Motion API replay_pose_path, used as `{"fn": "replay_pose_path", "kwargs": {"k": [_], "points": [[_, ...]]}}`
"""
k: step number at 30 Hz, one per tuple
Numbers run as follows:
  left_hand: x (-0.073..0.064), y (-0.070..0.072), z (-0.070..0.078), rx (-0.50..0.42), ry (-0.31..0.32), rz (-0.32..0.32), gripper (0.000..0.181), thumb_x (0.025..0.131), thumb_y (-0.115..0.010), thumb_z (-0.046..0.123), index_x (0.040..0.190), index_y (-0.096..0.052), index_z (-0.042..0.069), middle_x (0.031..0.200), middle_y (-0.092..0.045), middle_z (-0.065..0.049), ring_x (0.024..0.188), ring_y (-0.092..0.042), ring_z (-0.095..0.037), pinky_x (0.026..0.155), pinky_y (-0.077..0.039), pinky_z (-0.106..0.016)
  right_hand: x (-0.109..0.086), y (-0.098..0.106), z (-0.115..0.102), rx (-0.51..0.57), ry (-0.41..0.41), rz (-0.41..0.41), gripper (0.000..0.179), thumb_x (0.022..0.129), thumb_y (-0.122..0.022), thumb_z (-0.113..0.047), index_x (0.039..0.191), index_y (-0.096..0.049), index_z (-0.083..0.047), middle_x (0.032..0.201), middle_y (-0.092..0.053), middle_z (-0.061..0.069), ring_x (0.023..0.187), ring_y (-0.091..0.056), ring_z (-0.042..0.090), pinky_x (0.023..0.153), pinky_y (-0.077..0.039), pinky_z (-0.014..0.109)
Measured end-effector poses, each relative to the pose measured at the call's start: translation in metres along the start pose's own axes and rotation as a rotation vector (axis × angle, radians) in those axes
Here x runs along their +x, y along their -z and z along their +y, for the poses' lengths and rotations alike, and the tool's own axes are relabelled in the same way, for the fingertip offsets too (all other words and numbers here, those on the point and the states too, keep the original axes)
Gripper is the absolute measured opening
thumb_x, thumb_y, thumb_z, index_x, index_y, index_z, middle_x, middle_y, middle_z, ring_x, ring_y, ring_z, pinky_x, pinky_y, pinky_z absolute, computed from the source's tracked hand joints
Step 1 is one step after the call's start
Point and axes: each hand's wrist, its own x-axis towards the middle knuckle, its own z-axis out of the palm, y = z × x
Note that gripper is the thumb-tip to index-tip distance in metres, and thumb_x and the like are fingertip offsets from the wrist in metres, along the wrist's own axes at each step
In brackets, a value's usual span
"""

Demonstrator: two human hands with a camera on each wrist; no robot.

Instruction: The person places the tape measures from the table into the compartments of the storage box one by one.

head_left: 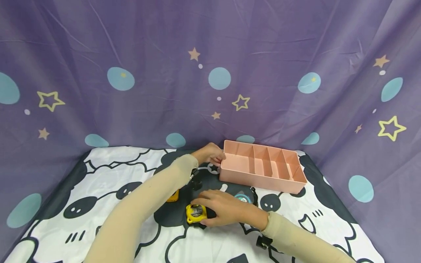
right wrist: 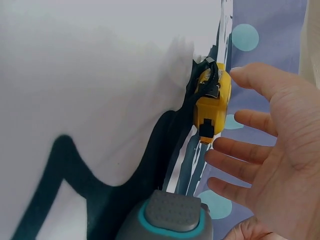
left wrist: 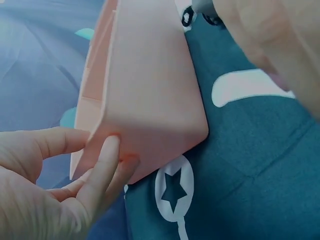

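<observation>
A pink divided storage box stands at the back right; its left compartment is wider than the others. My left hand pinches the rim of its left end wall, thumb and fingers on opposite sides in the left wrist view. A yellow tape measure with a dark strap lies on the cloth at the front. Around it reaches my right hand, fingers spread and not closed on it in the right wrist view. Behind this hand is a grey and teal tape measure, partly hidden in the head view.
An orange-yellow object is partly covered by my left forearm. The table has a black-and-white cartoon cloth. A purple curtain with stars and dots hangs directly behind the box and along the sides.
</observation>
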Motion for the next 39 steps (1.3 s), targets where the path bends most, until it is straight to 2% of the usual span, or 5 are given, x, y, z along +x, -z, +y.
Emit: {"fn": "replay_pose_path", "kwargs": {"k": [2, 10, 16, 26, 39], "points": [[0.000, -0.001, 0.000, 0.016, -0.023, 0.024, 0.021, 0.085, -0.062, -0.008, 0.107, -0.059, -0.008, 0.114, -0.068, -0.032, 0.094, -0.072, -0.035, 0.052, -0.058, -0.023, 0.001, 0.000, -0.001, 0.000, 0.002, -0.002, 0.057, 0.095, -0.068, -0.045, 0.146, -0.054, -0.023, 0.138, -0.060, 0.000, 0.121, -0.059, 0.014, 0.103, -0.053, 0.031], [-0.008, -0.004, 0.008, 0.114, -0.067, 0.187, 0.015, 0.077, -0.060, -0.015, 0.086, -0.058, -0.003, 0.073, -0.058, -0.012, 0.075, -0.070, -0.031, 0.059, -0.064, -0.033, 0.005, 0.002, -0.004, 0.007, 0.011, -0.002, 0.057, 0.095, -0.069, -0.044, 0.146, -0.054, -0.022, 0.140, -0.059, 0.000, 0.124, -0.059, 0.014, 0.105, -0.052, 0.031], [-0.017, 0.006, 0.010, 0.141, -0.102, 0.193, 0.015, 0.080, -0.060, -0.014, 0.093, -0.063, -0.007, 0.076, -0.061, -0.013, 0.087, -0.074, -0.039, 0.070, -0.065, -0.042, 0.006, 0.002, -0.005, 0.012, 0.009, -0.006, 0.057, 0.095, -0.069, -0.044, 0.145, -0.054, -0.022, 0.139, -0.059, 0.000, 0.123, -0.059, 0.014, 0.104, -0.053, 0.032], [-0.038, 0.036, 0.012, 0.116, -0.095, 0.174, 0.038, 0.078, -0.058, -0.012, 0.115, -0.060, -0.010, 0.082, -0.060, -0.013, 0.060, -0.063, -0.022, 0.065, -0.065, -0.037, 0.007, -0.003, -0.005, 0.019, 0.007, -0.022, 0.056, 0.096, -0.068, -0.044, 0.146, -0.054, -0.023, 0.138, -0.059, 0.000, 0.122, -0.059, 0.013, 0.103, -0.053, 0.031], [-0.062, 0.068, 0.007, 0.081, -0.091, 0.206, 0.046, 0.082, -0.061, -0.010, 0.127, -0.057, -0.009, 0.092, -0.065, -0.017, 0.077, -0.073, -0.030, 0.061, -0.064, -0.033, 0.012, -0.011, -0.007, 0.009, 0.006, -0.039, 0.056, 0.096, -0.069, -0.043, 0.145, -0.055, -0.023, 0.135, -0.060, 0.000, 0.116, -0.060, 0.011, 0.098, -0.054, 0.027]]}}
